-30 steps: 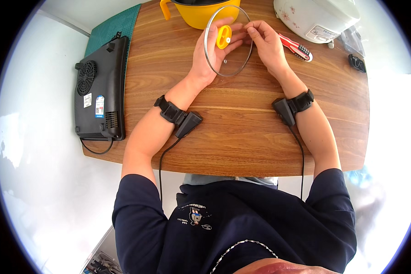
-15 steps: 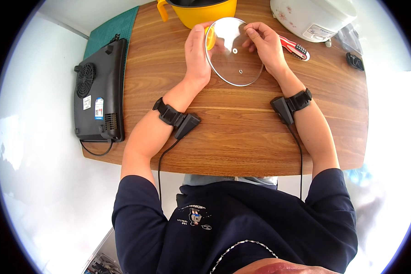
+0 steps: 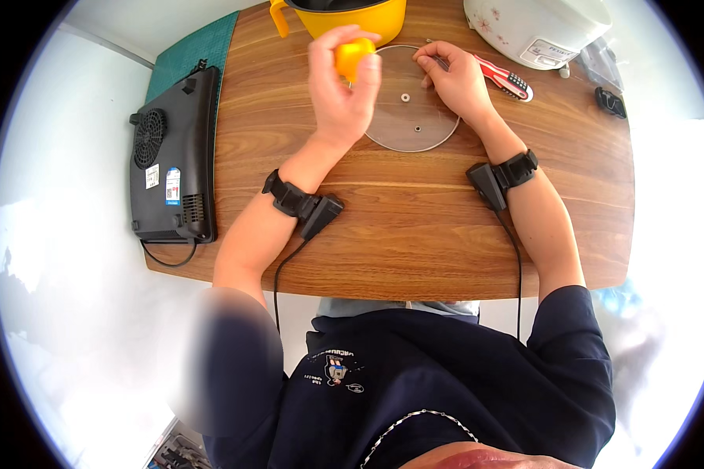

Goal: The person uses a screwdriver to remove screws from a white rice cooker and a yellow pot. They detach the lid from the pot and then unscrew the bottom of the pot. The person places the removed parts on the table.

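My left hand is closed round a rounded yellow knob, raised over the left edge of a clear glass lid. The lid is round with a thin metal rim. It has a small ringed hole near its middle and a smaller one closer to me. At the lid's far right rim, my right hand has thumb and fingers pinched together. What is between those fingertips, if anything, is too small to make out.
Beyond my left hand stands a yellow pot with a dark inside. A red and white utility knife lies right of my right hand, before a white rice cooker. An upturned black induction cooker rests left, by a green mat. A black clip lies far right.
The glass lid, tilted up between both hands before, now looks lowered flat toward the table. My left hand has turned and come off it, holding the yellow knob. My right hand has barely moved.
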A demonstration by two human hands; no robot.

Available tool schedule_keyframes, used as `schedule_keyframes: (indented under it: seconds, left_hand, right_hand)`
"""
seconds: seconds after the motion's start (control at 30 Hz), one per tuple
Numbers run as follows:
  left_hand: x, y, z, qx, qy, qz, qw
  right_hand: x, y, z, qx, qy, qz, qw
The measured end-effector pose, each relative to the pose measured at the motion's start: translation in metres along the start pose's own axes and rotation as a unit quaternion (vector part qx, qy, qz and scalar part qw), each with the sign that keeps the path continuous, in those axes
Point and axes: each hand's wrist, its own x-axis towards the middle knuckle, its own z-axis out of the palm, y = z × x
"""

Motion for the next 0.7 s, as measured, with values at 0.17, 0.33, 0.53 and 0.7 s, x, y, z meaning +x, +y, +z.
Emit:
schedule_keyframes:
  seconds: [0.17,0.33,0.53,0.7]
  left_hand:
    - [-0.008,0.003,0.005,0.075,-0.160,-0.072,0.982]
    - [-0.009,0.005,0.009,0.166,-0.206,-0.073,0.962]
    - [-0.015,-0.003,0.011,0.202,-0.224,-0.029,0.953]
    - [-0.016,-0.001,0.011,0.233,-0.247,0.002,0.941]
  right_hand:
    - [0.000,0.002,0.001,-0.039,0.024,-0.035,0.998]
    - [0.001,0.002,0.001,-0.051,0.028,-0.041,0.997]
    - [0.001,0.004,0.002,-0.063,0.040,-0.040,0.996]
    - [0.001,0.004,0.003,-0.086,0.047,-0.046,0.994]
